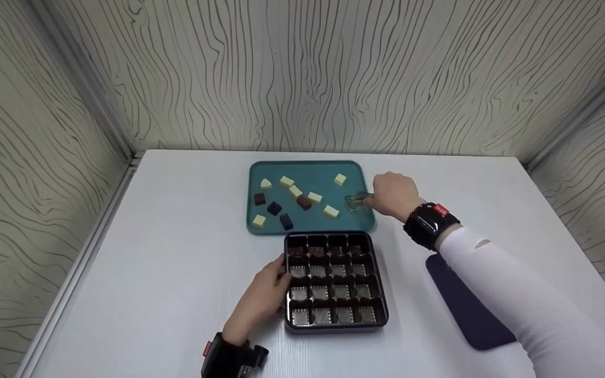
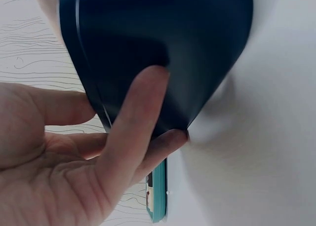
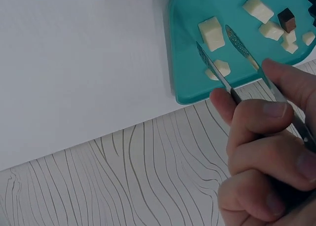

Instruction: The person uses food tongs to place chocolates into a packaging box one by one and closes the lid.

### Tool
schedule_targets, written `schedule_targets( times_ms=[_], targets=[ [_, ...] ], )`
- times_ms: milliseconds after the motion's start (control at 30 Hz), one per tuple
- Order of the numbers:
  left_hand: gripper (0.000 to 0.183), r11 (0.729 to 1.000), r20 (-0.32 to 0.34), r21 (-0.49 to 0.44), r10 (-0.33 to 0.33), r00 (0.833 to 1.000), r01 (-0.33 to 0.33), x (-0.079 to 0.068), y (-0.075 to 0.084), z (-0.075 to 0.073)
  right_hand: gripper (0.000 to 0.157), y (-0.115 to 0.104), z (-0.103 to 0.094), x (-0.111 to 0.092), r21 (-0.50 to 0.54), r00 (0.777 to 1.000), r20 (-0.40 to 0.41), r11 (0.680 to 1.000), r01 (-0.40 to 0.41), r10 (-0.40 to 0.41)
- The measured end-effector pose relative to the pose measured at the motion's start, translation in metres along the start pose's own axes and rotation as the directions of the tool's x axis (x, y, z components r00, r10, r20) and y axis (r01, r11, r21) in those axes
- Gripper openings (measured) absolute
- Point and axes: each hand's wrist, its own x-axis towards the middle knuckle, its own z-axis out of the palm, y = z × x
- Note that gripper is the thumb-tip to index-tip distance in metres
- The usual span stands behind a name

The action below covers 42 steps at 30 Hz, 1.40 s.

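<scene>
My right hand [image 1: 394,195] holds a pair of tongs [image 3: 217,70] over the right end of a teal tray [image 1: 329,169]. The slotted tips stand apart, near two white chocolate pieces [image 3: 212,34] in the right wrist view. Other white pieces [image 1: 331,211], dark chocolates [image 1: 274,208] and a brown one [image 1: 304,202] lie scattered on the tray. In front of it stands a black chocolate box [image 1: 378,294] with rows of compartments; dark chocolates [image 1: 315,251] fill the back row. My left hand [image 1: 266,289] grips the box's left side, fingers at its rim and wall.
A dark flat panel [image 1: 470,310] with rounded corners lies on the white table [image 1: 187,252] at the right, partly under my right forearm. Patterned walls [image 1: 302,79] enclose the table at the back and sides. The box stands close against the tray's front edge.
</scene>
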Motion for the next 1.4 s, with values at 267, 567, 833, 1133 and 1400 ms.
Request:
schedule_targets(
  times_ms=[267, 567, 833, 1133, 1400],
  targets=[
    [0.057, 1.0, -0.007, -0.002, 0.016, 1.0, -0.016, 0.0, 0.001, -0.001, 0.044, 0.001, 0.007, 0.002, -0.002, 1.0, -0.005, 1.0, 0.013, -0.013],
    [0.057, 1.0, -0.004, -0.012, 0.02, 1.0, -0.02, 0.0, 0.001, -0.001, 0.048, 0.001, 0.009, 0.003, 0.036, 0.999, -0.022, 0.999, 0.03, -0.029],
    [0.058, 1.0, 0.003, 0.0, 0.011, 1.0, -0.011, 0.0, 0.0, -0.002, 0.046, 0.004, 0.009, 0.0, 0.049, 0.998, -0.046, 0.998, 0.036, -0.034],
    [0.066, 1.0, 0.112, -0.024, 0.021, 0.994, -0.018, -0.001, -0.006, -0.012, 0.047, 0.01, -0.015, -0.024, 0.062, 0.989, -0.097, 0.991, 0.115, -0.108],
    [0.076, 0.989, 0.29, -0.146, 0.015, 0.957, 0.029, -0.007, -0.011, -0.025, 0.038, -0.009, -0.029, -0.06, 0.037, 0.956, -0.073, 0.957, 0.287, -0.283]
  ],
)
